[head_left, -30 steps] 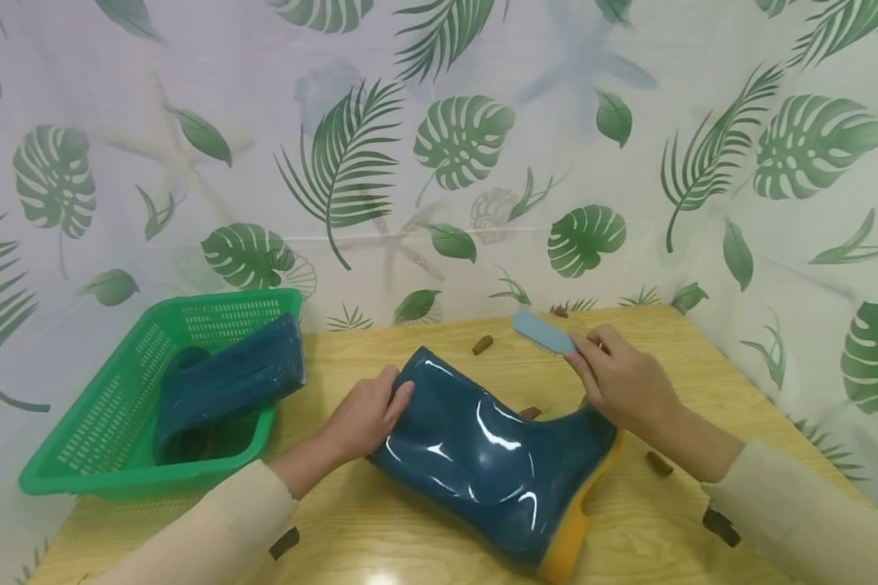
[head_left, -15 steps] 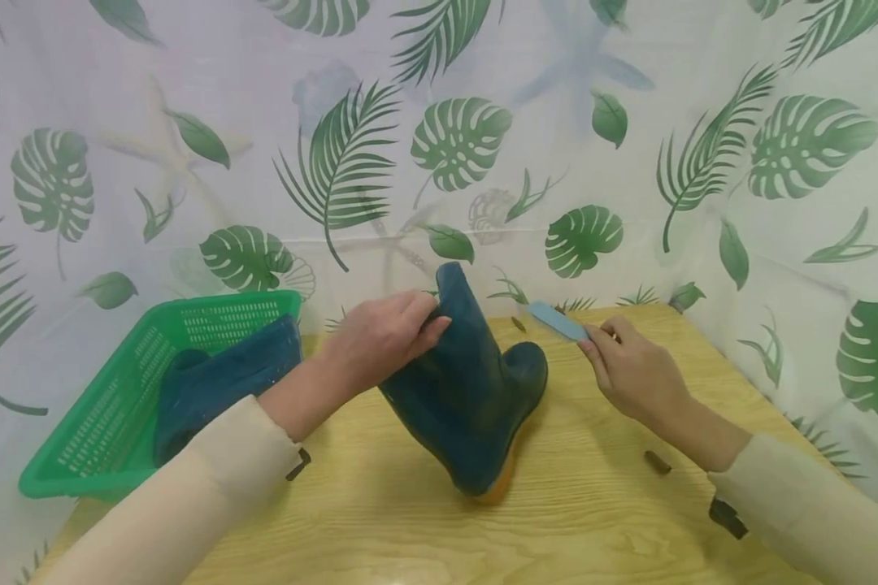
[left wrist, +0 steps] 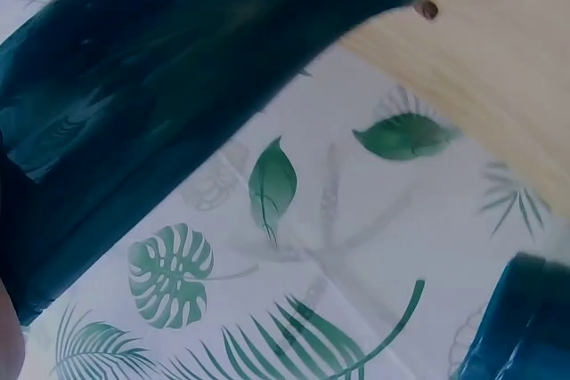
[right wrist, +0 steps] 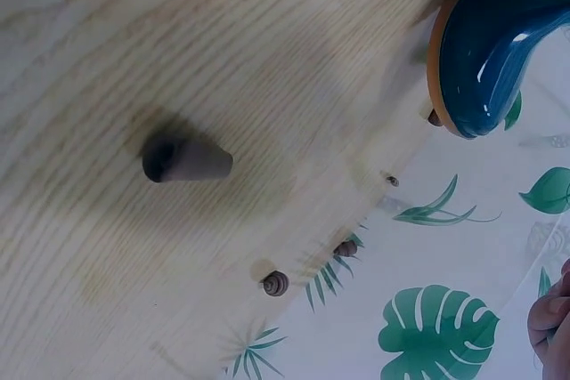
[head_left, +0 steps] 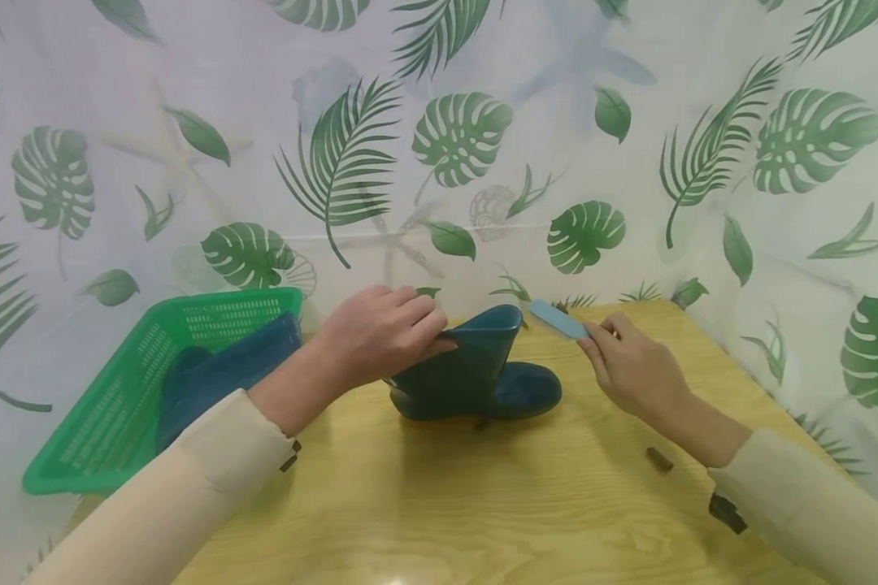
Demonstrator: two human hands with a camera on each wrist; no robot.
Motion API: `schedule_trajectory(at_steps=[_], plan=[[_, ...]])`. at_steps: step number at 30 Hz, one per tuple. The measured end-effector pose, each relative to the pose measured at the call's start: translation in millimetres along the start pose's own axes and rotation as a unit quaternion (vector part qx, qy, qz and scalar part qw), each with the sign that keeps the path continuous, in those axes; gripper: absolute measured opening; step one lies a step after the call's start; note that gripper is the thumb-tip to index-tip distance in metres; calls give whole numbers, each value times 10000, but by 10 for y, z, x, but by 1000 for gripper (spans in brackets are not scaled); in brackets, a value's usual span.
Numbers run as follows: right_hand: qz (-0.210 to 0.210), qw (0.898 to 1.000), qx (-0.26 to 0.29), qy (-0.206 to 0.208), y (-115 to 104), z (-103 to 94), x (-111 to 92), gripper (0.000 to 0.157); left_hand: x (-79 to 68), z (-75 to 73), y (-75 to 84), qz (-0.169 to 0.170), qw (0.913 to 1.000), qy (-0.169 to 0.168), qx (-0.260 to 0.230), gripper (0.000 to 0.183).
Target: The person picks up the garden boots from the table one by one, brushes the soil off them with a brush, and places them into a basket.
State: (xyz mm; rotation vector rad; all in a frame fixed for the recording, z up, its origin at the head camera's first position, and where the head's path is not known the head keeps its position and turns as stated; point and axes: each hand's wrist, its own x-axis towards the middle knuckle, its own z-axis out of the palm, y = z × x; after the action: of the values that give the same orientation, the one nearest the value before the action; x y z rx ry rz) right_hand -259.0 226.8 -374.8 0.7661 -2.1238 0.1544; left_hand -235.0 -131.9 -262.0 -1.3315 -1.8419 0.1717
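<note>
In the head view my left hand (head_left: 380,335) grips the top rim of a glossy dark blue rubber boot (head_left: 468,370), which stands nearly upright on the table with its toe to the right. Its shaft (left wrist: 178,68) fills much of the left wrist view. A yellow-orange sole edge (right wrist: 435,64) shows along the boot in the right wrist view. Right of the boot, my right hand (head_left: 632,357) holds a light blue brush (head_left: 558,319) by its handle, raised and apart from the boot. The bristles are hidden from view.
A green plastic basket (head_left: 51,467) on the left holds a second dark blue boot (head_left: 223,370), partly hidden by my left sleeve. Several small brown tapered pieces lie about the wooden table (head_left: 483,512), one (head_left: 658,459) near my right forearm. A leaf-patterned cloth (head_left: 439,211) hangs behind.
The boot was lying on its side under both hands; my left hand has lifted and turned it upright, farther back. My right hand has come off the boot, still holding the brush.
</note>
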Motion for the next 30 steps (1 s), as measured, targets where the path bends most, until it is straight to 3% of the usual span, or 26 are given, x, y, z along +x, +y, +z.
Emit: schedule_trajectory(at_steps=[2,3,6,8,9,11,14,18,23,26,30], plan=[[29,10000,-10,-33,1,-1,0,56,13,-76,6,-429,9963,-167,-724,37],[33,10000,0,-54,-2,-2,-3,54,19,-116,4,-705,9903,-223,-1177,36],[24,9999,47,-112,-18,0,-10,46,39,-236,-16,-1566,9567,-217,-2446,32],[-5,9999,68,-122,-28,3,-13,43,53,-296,-32,-1988,9329,-120,-3002,27],[-6,9999,75,-117,-31,6,-14,43,59,-318,-38,-2133,9237,-87,-3183,27],[0,9999,83,-100,-32,11,-17,45,56,-328,-43,-2305,9145,-89,-3324,28],[6,9999,107,-121,-33,22,-21,49,16,-283,-33,-2368,9152,-188,-3256,29],[-42,9997,134,-180,-34,45,-30,52,-50,-186,0,-2269,9242,-395,-3048,28],[-121,9996,180,-168,-34,56,-42,52,-93,-81,67,-2284,9288,-778,-2812,26],[-113,9995,212,-181,-38,58,-57,53,-159,78,182,-2351,9280,-1272,-2596,23],[-119,9993,229,-269,-62,71,-83,55,-349,439,468,-2349,9197,-2230,-2220,23]])
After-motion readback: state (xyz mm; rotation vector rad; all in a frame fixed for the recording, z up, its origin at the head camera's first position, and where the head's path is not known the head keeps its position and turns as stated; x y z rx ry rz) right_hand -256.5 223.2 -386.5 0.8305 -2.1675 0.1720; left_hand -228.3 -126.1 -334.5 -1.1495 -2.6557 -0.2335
